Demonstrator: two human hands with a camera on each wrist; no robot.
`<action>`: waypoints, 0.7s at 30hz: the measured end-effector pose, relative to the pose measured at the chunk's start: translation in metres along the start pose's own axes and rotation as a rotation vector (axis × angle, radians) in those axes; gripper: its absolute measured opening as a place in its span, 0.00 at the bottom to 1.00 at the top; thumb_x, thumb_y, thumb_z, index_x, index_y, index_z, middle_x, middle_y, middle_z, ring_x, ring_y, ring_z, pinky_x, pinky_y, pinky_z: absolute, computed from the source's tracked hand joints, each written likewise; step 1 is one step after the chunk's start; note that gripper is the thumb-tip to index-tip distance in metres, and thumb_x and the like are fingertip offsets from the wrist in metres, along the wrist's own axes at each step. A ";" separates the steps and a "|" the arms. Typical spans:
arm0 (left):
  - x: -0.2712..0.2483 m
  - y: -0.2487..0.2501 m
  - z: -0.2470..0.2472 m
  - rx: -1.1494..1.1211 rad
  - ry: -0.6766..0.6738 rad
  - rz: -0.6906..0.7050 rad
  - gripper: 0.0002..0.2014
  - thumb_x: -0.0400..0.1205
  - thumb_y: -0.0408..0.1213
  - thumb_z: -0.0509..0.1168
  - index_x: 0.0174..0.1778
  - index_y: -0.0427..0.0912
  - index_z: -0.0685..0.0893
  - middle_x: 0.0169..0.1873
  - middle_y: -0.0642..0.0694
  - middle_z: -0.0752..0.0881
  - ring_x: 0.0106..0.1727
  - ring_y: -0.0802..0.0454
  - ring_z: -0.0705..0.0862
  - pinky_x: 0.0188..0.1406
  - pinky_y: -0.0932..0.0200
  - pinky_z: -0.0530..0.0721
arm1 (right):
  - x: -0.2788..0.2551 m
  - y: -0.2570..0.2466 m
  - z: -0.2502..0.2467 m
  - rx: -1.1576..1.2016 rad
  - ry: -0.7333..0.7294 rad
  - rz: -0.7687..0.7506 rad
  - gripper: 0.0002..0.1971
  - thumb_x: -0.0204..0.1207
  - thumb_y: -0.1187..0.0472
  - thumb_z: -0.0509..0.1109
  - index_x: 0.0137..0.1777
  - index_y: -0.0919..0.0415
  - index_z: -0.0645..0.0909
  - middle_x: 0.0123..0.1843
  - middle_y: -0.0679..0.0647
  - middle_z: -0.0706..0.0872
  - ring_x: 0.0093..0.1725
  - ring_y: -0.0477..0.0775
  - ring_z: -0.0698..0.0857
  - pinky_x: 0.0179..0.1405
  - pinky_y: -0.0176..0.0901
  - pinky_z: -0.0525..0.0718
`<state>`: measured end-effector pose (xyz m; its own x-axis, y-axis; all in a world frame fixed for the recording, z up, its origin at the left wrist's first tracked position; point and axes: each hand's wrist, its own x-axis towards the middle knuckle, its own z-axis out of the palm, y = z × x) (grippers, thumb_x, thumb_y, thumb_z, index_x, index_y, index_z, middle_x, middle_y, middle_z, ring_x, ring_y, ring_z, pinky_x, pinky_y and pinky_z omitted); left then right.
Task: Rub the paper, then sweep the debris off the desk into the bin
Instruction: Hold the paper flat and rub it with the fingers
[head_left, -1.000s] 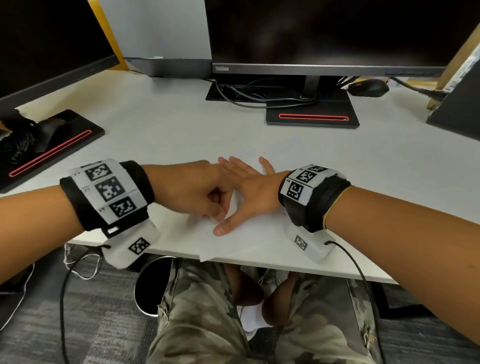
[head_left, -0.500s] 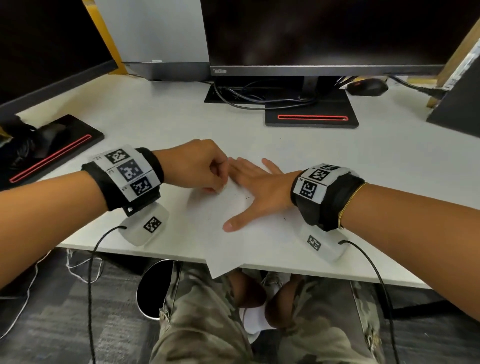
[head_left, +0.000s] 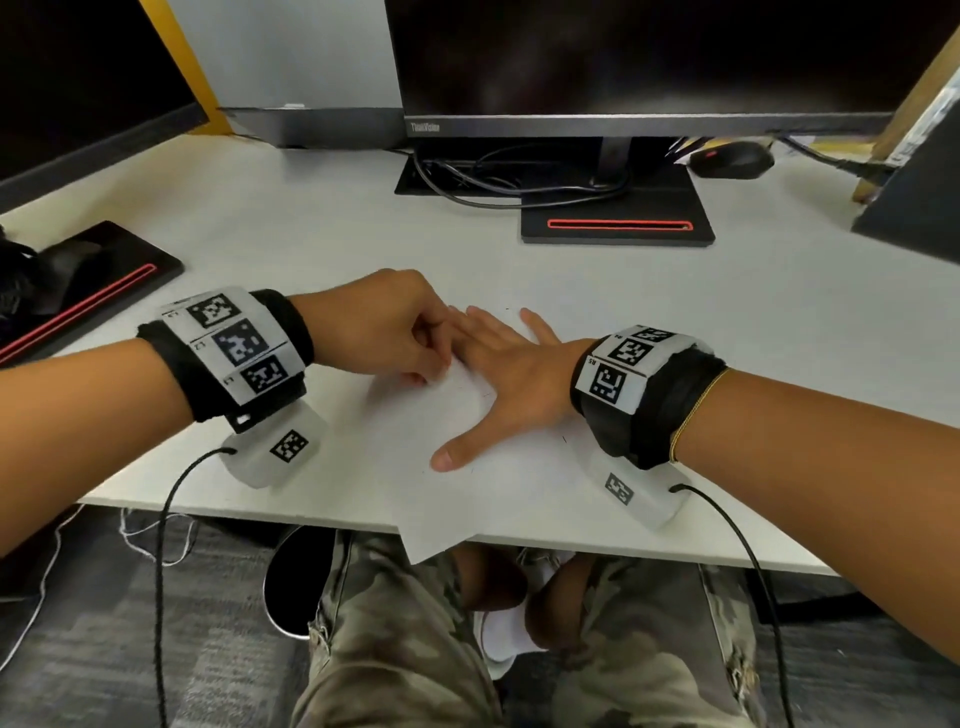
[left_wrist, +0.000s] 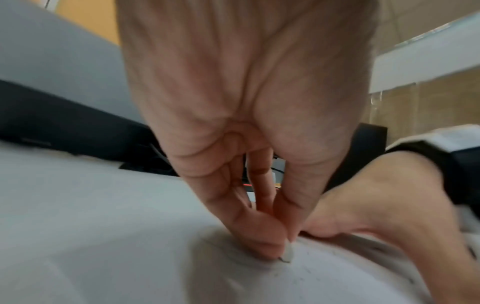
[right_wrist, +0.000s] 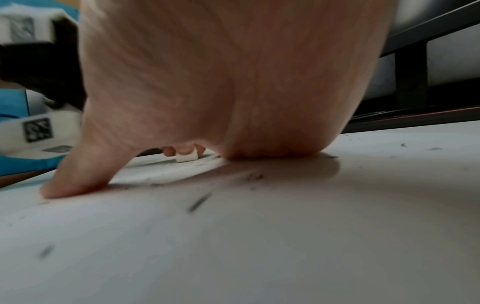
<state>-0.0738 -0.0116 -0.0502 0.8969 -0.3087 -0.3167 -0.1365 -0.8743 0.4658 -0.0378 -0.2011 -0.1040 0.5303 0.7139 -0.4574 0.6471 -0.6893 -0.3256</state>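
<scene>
White paper lies under the flat right hand; left hand pinches an eraser.

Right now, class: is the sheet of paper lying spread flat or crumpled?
Spread flat. The paper lies smooth on the desk under the flat right hand, one corner overhanging the front edge.

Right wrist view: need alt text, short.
Seen from under the wrist, the flat right hand presses a white sheet of paper littered with dark grey eraser crumbs. Beyond the palm, fingertips of the other hand hold a small white eraser on the sheet.
</scene>
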 end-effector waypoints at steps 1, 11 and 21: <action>0.000 0.002 0.003 0.007 0.003 0.013 0.03 0.78 0.35 0.78 0.40 0.48 0.94 0.33 0.56 0.93 0.37 0.62 0.90 0.46 0.61 0.88 | 0.000 0.000 0.000 -0.004 -0.002 0.002 0.71 0.62 0.12 0.71 0.93 0.38 0.30 0.93 0.38 0.25 0.88 0.39 0.21 0.86 0.65 0.20; -0.001 0.015 0.016 -0.002 -0.035 0.057 0.05 0.78 0.34 0.77 0.38 0.48 0.93 0.30 0.53 0.93 0.35 0.61 0.91 0.42 0.64 0.88 | -0.002 -0.004 -0.001 -0.016 -0.012 -0.006 0.65 0.62 0.12 0.70 0.94 0.34 0.43 0.93 0.40 0.24 0.87 0.41 0.19 0.85 0.65 0.20; 0.013 0.013 0.006 -0.010 -0.034 0.007 0.03 0.79 0.34 0.77 0.40 0.44 0.94 0.31 0.51 0.94 0.35 0.58 0.93 0.42 0.67 0.87 | -0.005 -0.004 -0.002 0.001 0.019 0.072 0.78 0.55 0.10 0.72 0.92 0.41 0.25 0.91 0.43 0.20 0.87 0.42 0.20 0.87 0.61 0.21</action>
<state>-0.0666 -0.0290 -0.0535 0.8809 -0.3273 -0.3418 -0.1378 -0.8684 0.4763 -0.0416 -0.2020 -0.0985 0.5854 0.6649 -0.4639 0.6066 -0.7389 -0.2935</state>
